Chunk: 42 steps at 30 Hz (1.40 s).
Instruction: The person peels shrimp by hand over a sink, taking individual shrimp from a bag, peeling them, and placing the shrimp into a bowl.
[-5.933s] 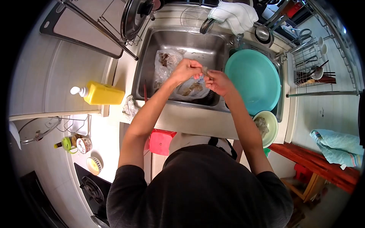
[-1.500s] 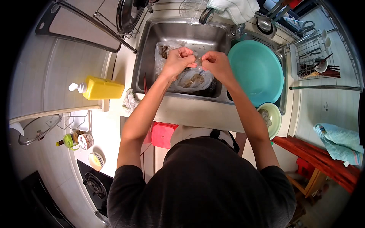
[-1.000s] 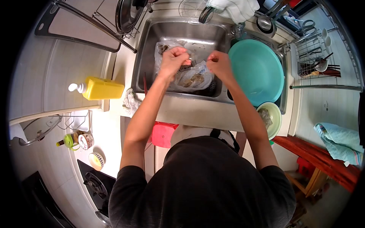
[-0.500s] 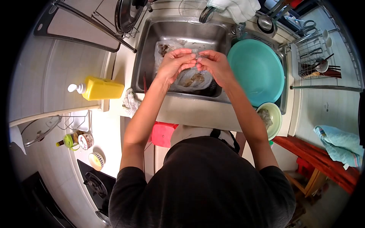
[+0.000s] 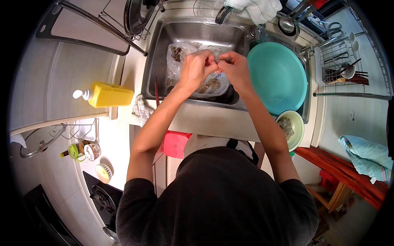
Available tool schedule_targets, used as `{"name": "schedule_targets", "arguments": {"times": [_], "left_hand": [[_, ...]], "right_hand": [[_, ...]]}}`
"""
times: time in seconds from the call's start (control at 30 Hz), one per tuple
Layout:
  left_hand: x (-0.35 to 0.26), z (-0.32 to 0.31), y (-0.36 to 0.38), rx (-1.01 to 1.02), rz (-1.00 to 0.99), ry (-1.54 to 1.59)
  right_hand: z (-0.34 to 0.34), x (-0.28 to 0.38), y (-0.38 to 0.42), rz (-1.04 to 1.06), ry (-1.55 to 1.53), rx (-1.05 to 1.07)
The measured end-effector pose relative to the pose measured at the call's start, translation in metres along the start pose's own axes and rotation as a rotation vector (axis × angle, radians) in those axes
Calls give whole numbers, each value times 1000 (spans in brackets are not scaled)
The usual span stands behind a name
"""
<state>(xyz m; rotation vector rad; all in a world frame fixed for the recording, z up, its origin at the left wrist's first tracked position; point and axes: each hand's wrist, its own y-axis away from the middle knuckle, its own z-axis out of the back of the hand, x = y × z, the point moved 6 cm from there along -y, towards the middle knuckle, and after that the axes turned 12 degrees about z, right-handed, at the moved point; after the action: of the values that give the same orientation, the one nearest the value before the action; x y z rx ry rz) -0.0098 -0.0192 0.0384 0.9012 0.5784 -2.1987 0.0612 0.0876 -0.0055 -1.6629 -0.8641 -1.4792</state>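
Over the steel sink (image 5: 164, 49), my left hand (image 5: 196, 69) and my right hand (image 5: 234, 67) meet, fingertips pinched together on one small greyish piece of seafood (image 5: 223, 60), likely a shrimp. Below them in the sink lies a clear plastic bag (image 5: 180, 55) holding more brownish pieces. A small pale green bowl (image 5: 296, 125) with several peeled pieces sits on the counter edge at the right.
A large teal basin (image 5: 279, 76) fills the right sink half. A yellow soap dispenser (image 5: 107, 95) and a crumpled rag (image 5: 141, 110) sit left of the sink. A white cloth hangs on the faucet (image 5: 223, 14). A wire utensil rack (image 5: 338, 67) stands far right.
Over the last seconds my hands pulled apart above the bag, then came back together; now they are pinched close on the small piece, slightly farther right than half a second ago.
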Motion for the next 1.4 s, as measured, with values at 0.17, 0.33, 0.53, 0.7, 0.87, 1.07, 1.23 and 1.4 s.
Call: {"name": "schedule_targets", "arguments": {"times": [0.17, 0.33, 0.53, 0.7, 0.87, 1.07, 1.23, 1.4], "left_hand": [[46, -19, -5, 28, 296, 628], [70, -46, 9, 294, 356, 673], [80, -77, 26, 294, 291, -41], [30, -41, 17, 273, 315, 803], [15, -21, 9, 278, 281, 929], [12, -18, 11, 300, 306, 968], [6, -15, 12, 213, 233, 641], [12, -19, 9, 140, 181, 598]], "right_hand": [[17, -15, 2, -91, -298, -106], [25, -3, 6, -99, -277, 60], [25, 26, 11, 201, 38, 31], [25, 51, 18, 411, 379, -27], [18, 42, 16, 398, 377, 17], [17, 37, 13, 168, 46, 28], [17, 32, 7, 130, 140, 50], [16, 32, 7, 114, 291, 79]]}}
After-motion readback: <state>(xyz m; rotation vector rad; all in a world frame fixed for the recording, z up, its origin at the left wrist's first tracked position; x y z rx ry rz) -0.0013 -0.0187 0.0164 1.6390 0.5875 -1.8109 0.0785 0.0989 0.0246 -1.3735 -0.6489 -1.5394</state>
